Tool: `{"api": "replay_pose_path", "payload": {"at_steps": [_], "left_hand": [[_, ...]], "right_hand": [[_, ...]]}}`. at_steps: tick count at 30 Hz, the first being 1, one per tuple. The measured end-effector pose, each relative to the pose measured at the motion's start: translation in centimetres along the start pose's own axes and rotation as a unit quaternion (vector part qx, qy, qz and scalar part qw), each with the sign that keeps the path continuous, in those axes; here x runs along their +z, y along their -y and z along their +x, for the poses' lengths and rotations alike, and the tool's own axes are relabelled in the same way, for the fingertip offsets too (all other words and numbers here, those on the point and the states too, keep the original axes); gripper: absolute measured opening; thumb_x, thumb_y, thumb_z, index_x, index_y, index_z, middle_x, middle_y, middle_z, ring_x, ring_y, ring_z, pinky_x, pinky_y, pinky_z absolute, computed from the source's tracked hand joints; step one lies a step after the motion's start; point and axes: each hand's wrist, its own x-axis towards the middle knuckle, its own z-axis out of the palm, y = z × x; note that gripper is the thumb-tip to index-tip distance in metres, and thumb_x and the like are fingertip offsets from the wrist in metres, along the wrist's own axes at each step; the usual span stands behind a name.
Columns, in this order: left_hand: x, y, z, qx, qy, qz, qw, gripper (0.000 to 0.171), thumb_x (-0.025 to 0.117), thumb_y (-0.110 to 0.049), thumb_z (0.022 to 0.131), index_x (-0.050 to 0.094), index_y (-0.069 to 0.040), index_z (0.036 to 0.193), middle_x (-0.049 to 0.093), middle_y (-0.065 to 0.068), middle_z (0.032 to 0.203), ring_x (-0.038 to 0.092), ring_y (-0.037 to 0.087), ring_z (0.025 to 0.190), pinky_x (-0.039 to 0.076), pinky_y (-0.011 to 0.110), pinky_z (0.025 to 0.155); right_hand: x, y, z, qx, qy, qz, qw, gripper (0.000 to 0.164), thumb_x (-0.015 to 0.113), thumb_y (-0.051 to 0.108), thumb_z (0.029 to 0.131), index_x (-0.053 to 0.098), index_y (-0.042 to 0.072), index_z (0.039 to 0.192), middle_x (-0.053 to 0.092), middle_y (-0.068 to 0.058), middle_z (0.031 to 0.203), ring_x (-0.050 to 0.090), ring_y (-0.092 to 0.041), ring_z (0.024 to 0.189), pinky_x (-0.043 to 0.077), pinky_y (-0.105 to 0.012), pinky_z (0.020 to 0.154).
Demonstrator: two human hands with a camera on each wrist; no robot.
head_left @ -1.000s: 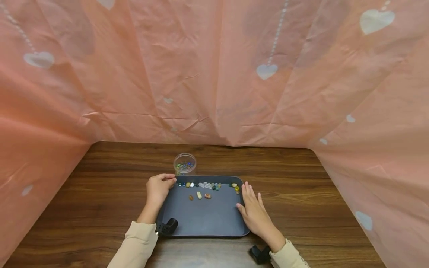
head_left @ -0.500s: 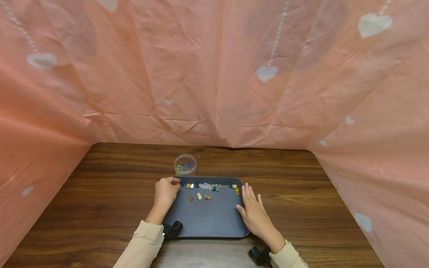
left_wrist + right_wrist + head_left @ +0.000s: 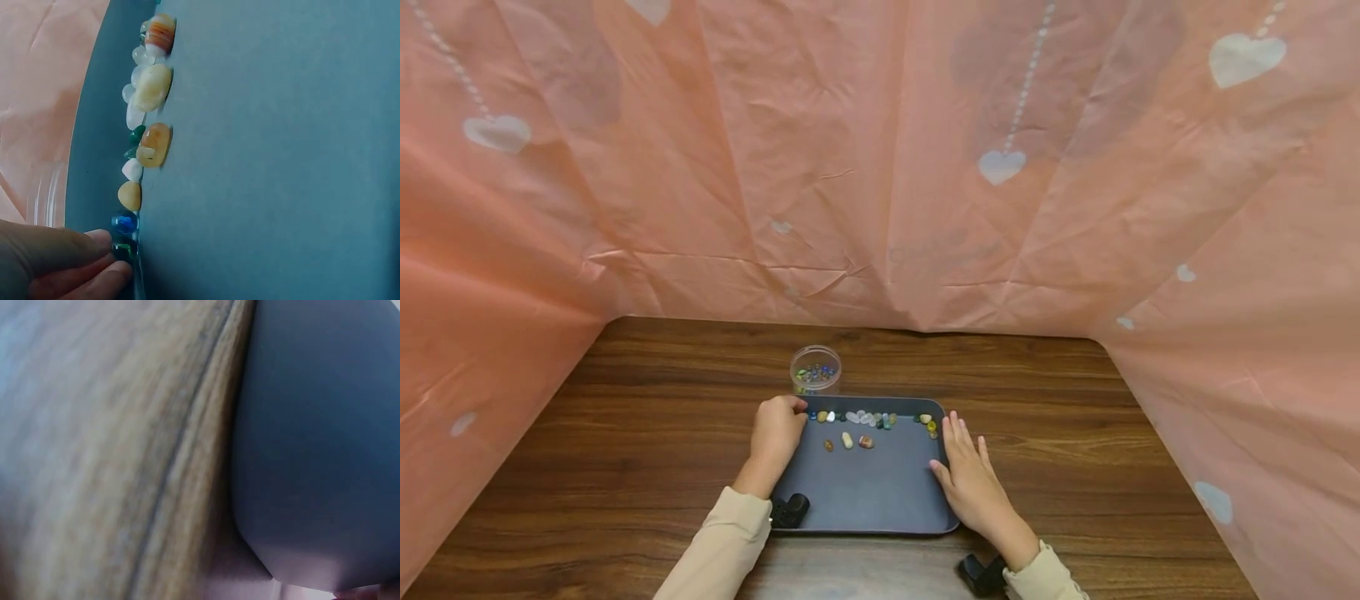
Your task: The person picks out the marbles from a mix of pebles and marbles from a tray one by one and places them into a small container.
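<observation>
A dark grey tray (image 3: 872, 492) lies on the table with a row of small stones and glass marbles along its far wall. At the tray's far left corner, my left hand (image 3: 777, 433) pinches a dark green glass marble (image 3: 124, 251) between thumb and fingertips. Beside that marble sit a blue marble (image 3: 125, 222), a tan pebble (image 3: 129, 195) and a white pebble (image 3: 132, 169). My right hand (image 3: 972, 479) rests with straight fingers along the tray's right rim. Three larger stones lie apart in front of the row: an amber one (image 3: 828, 446), a cream one (image 3: 847, 440) and a brown banded one (image 3: 866, 442).
A clear round tub (image 3: 816, 371) holding several colourful marbles stands just behind the tray's far left part. In the far right corner of the tray are a few yellowish and green stones (image 3: 932, 426). A pink curtain (image 3: 880, 208) surrounds the wooden table (image 3: 1060, 417).
My left hand has moved right and slightly down, from the tray's corner to the left end of the row, covering the leftmost pieces. The right hand stays in place.
</observation>
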Motion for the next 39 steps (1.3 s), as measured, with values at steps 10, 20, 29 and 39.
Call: {"api": "replay_pose_path", "payload": {"at_steps": [10, 20, 29, 39], "left_hand": [[0.2, -0.2, 0.2, 0.055, 0.006, 0.073, 0.9958, 0.008, 0.071, 0.002, 0.082, 0.076, 0.002, 0.087, 0.075, 0.018, 0.092, 0.072, 0.034, 0.087, 0.059, 0.048, 0.077], [-1.4, 0.4, 0.6, -0.026, 0.028, -0.101, 0.9941, 0.010, 0.076, -0.006, 0.084, 0.079, 0.002, 0.089, 0.077, 0.017, 0.089, 0.071, 0.020, 0.079, 0.059, 0.033, 0.067], [-3.8, 0.5, 1.9, -0.152, 0.099, -0.532, 0.8274, 0.038, 0.061, 0.001, 0.095, 0.057, 0.013, 0.130, 0.075, -0.002, 0.096, 0.073, 0.002, 0.087, 0.055, 0.028, 0.099], [-4.3, 0.0, 3.4, -0.159, 0.107, -0.606, 0.7722, 0.042, 0.056, 0.003, 0.098, 0.049, 0.011, 0.139, 0.073, -0.005, 0.096, 0.072, 0.004, 0.091, 0.051, 0.024, 0.104]], "right_hand": [[0.0, 0.0, 0.2, 0.004, 0.002, -0.001, 1.000, 0.069, 0.056, 0.020, 0.101, 0.022, -0.007, 0.154, 0.018, -0.025, 0.163, 0.018, -0.041, 0.152, 0.011, -0.068, 0.121], [0.2, 0.1, 0.1, 0.003, 0.002, 0.010, 1.000, 0.069, 0.057, 0.019, 0.100, 0.023, -0.008, 0.154, 0.018, -0.026, 0.163, 0.018, -0.042, 0.152, 0.011, -0.068, 0.121], [0.0, -0.1, 0.0, 0.008, 0.005, 0.011, 1.000, 0.070, 0.056, 0.020, 0.100, 0.021, -0.007, 0.155, 0.016, -0.025, 0.164, 0.017, -0.041, 0.153, 0.010, -0.068, 0.121], [0.0, 0.0, 0.0, 0.005, 0.000, 0.007, 1.000, 0.069, 0.057, 0.019, 0.100, 0.023, -0.008, 0.154, 0.018, -0.026, 0.163, 0.019, -0.043, 0.152, 0.012, -0.068, 0.121]]}}
